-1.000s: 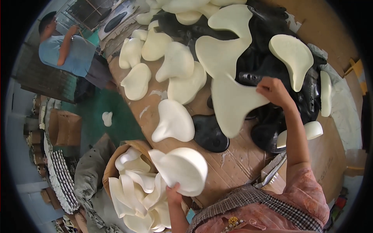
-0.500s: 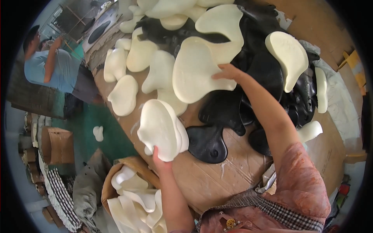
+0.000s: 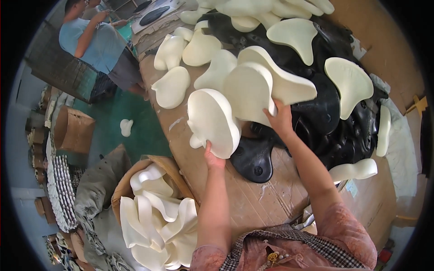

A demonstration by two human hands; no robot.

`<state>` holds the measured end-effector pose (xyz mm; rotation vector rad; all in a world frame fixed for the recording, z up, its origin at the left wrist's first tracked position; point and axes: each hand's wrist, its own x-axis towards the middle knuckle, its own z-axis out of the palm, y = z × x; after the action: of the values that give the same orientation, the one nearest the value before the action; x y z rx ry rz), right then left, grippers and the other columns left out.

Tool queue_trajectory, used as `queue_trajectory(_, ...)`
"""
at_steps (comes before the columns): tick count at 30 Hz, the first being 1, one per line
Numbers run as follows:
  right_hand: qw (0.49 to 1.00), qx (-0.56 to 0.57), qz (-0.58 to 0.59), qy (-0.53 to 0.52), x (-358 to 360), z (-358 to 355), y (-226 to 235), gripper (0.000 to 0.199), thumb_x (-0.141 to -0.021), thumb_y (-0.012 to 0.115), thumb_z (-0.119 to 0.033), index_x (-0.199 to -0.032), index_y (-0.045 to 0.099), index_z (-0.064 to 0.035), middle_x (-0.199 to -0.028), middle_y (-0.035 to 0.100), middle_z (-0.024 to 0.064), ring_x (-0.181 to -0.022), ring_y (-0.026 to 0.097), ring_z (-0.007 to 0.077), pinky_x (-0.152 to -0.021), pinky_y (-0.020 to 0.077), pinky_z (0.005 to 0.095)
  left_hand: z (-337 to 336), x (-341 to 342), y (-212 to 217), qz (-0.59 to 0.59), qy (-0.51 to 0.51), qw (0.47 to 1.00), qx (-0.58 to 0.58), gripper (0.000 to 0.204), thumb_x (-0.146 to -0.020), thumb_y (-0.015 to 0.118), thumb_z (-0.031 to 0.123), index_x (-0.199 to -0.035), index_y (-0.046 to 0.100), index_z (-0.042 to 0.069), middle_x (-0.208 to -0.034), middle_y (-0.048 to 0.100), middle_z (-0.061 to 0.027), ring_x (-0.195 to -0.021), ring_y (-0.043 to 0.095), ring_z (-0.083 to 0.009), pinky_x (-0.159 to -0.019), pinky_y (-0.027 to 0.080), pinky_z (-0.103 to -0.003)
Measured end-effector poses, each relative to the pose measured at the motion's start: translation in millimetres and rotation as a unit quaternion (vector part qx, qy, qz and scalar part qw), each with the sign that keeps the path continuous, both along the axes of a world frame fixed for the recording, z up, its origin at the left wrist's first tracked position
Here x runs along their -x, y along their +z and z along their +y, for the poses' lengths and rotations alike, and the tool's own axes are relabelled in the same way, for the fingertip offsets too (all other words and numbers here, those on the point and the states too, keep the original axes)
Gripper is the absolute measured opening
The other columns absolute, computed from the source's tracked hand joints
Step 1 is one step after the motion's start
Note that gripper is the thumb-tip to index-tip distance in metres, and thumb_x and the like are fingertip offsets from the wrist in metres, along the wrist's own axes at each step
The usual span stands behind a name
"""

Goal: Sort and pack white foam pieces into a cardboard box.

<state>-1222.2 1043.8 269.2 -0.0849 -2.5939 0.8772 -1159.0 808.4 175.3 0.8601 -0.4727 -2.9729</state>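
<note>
My left hand (image 3: 214, 158) is closed on the near end of a cream saddle-shaped foam pad (image 3: 210, 119), which has at least one more pad stacked against it. My right hand (image 3: 281, 118) grips the narrow end of another cream foam pad (image 3: 246, 90), tilted up just right of the left hand's stack. Behind it, a curled foam pad (image 3: 275, 74) leans; whether my right hand touches that one too I cannot tell. Beneath and beside the right hand lie glossy black saddle-shaped shells (image 3: 253, 158), piled toward the right.
Several cream pads (image 3: 171, 88) lie on the cardboard-covered table (image 3: 203, 178). More pads sit on the black pile (image 3: 348, 83) and at its right edge. A carton (image 3: 118, 194) full of cream pads stands at the left. Beyond the green floor, a person in blue (image 3: 99, 45) stands.
The broad pad under my right hand has been lifted and tipped up, and that hand has drawn nearer to the left. The view has shifted, so the table contents appear farther right.
</note>
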Motion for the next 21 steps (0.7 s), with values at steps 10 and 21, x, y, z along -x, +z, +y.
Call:
queue_trajectory(10,0.981,0.175,-0.017,0.077,-62.0,-10.0,51.6,0.033,-0.077,0.071,-0.015,-0.103,0.059,0.0005,-0.092,0.064,0.0114,-0.086,0.058,0.0175,-0.078,0.0454,0.0324,8.3,-18.4,17.0,0.06,0.066,0.992,-0.088,0.053,-0.081,0.063,0.026,-0.127,0.046,0.008,-0.126,0.052,-0.009,-0.116,0.048,-0.0282,-0.102,0.035,-0.044)
queue_trajectory(21,0.772,0.552,-0.214,0.233,-198.1,-150.7,98.5,0.053,-0.076,0.071,-0.011,-0.121,0.046,0.0019,-0.116,0.053,0.0088,-0.104,0.051,0.0173,-0.089,0.0404,0.0306,-123.6,-190.2,141.7,0.103,0.052,0.88,0.46,0.058,-0.09,0.043,0.044,-0.137,0.03,0.013,-0.139,0.034,-0.0102,-0.125,0.037,-0.029,-0.104,0.032,-0.046)
